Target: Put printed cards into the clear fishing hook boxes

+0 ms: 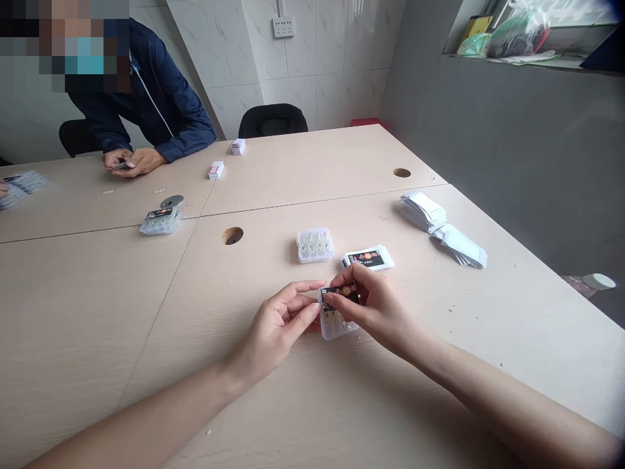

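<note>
Two bare hands meet over the near part of the table [263,423], around a clear plastic case [334,329] tilted a little toward the person. The left hand [280,319] has its fingers closed narrowly on the case's left edge, the thumb in front and the index finger reaching to the upper corner. The right hand [378,306] pinches a black printed label [347,291] against the upper part of the case, its thumb lying across the print; small metallic pieces show through the plastic below.

Just beyond the hands, a second clear case [315,246] sits on the table with a row of similar pieces inside. Beside it, near the right hand, lies a stack of printed labels [371,258], the topmost black and white. Farther to the right are a pile of white slips [422,210] and a fanned row of slips [459,246], touching each other.

Across the table on the left, a group of clear cases [161,223] lies by a grey disc [172,201]. Past them, a co-worker in a navy jacket [185,120] leans on the table, both hands together around a small object too indistinct to identify.
</note>
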Available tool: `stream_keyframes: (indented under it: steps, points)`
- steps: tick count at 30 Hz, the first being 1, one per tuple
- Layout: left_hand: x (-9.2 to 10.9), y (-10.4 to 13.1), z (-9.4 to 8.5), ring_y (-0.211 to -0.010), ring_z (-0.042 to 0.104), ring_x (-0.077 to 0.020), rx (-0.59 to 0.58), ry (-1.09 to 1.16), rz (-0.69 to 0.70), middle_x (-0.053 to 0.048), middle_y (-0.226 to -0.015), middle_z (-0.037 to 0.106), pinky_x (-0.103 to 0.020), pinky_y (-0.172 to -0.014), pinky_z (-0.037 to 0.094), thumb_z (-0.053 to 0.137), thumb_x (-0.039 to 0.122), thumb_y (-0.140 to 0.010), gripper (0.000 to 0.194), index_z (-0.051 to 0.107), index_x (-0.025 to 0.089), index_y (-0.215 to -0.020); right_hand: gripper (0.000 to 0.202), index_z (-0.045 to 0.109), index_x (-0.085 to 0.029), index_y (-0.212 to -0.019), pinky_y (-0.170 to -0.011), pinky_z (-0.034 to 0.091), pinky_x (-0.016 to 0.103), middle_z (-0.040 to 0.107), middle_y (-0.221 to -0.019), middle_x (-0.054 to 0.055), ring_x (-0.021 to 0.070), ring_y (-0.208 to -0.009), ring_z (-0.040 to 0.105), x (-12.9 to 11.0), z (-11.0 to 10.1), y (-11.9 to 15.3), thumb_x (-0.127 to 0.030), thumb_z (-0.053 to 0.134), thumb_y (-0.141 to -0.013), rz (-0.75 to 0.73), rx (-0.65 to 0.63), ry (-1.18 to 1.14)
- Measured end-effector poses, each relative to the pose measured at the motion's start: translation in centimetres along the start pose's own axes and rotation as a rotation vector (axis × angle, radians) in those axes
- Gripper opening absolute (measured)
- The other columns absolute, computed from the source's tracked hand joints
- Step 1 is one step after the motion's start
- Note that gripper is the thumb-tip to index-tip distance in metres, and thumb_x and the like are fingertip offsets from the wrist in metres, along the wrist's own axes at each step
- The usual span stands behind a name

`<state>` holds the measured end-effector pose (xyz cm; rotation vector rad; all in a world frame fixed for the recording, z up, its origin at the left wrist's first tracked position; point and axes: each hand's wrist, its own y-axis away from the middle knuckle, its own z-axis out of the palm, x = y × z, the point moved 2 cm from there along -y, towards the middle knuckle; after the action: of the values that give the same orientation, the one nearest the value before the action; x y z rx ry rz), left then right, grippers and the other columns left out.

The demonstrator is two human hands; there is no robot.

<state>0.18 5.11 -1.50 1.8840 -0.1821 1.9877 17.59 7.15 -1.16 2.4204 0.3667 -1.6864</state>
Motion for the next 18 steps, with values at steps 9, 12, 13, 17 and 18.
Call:
stream_keyframes:
  steps: [9,12,13,17,18]
  points:
    - [-0.17,0.02,-0.02,-0.087,0.067,-0.0145,0.0,0.017,0.011,-0.003,-0.095,0.074,-0.023,-0.079,0.052,0.055,0.027,-0.093,0.03,0.055,0.023,-0.122,0.012,0.056,-0.022,-0.087,-0.055,0.041,0.026,0.064,-0.078,0.0,0.012,-0.062,0.055,-0.02,0.02,0.09,-0.033,0.058,-0.088,0.005,-0.006,0.001]
    - [-0.19,0.0,-0.02,-0.087,0.066,-0.0142,-0.002,0.018,0.011,-0.002,-0.092,0.073,-0.023,-0.08,0.052,0.055,0.027,-0.093,0.03,0.055,0.023,-0.122,0.012,0.056,-0.022,-0.087,-0.055,0.041,0.026,0.063,-0.078,-0.001,0.0118,-0.062,0.054,0.04,0.07,0.05,-0.033,0.059,-0.088,0.0,-0.003,0.001]
    - [-0.21,-0.01,-0.02,-0.088,0.066,-0.014,-0.003,0.018,0.01,-0.002,-0.091,0.073,-0.023,-0.08,0.052,0.055,0.027,-0.093,0.03,0.055,0.024,-0.122,0.012,0.056,-0.022,-0.087,-0.054,0.041,0.026,0.063,-0.078,-0.001,0.0117,-0.062,0.054,0.06,0.08,0.03,-0.033,0.059,-0.087,-0.001,-0.003,0.001]
    - [-0.27,-0.03,-0.08,-0.085,0.065,-0.0126,-0.005,0.015,0.014,0.0,-0.087,0.071,-0.022,-0.078,0.052,0.055,0.028,-0.093,0.029,0.055,0.025,-0.122,0.011,0.056,-0.022,-0.087,-0.054,0.04,0.025,0.063,-0.077,-0.002,0.0114,-0.062,0.053,0.11,0.08,0.02,-0.033,0.059,-0.087,-0.004,-0.002,0.003]
    - [-0.28,-0.03,-0.08,-0.084,0.065,-0.0124,-0.004,0.014,0.014,0.0,-0.086,0.071,-0.022,-0.078,0.052,0.055,0.028,-0.093,0.029,0.055,0.025,-0.122,0.011,0.056,-0.022,-0.087,-0.054,0.04,0.025,0.063,-0.077,-0.001,0.0114,-0.062,0.053,0.12,0.07,0.03,-0.033,0.059,-0.087,-0.005,-0.001,0.003]
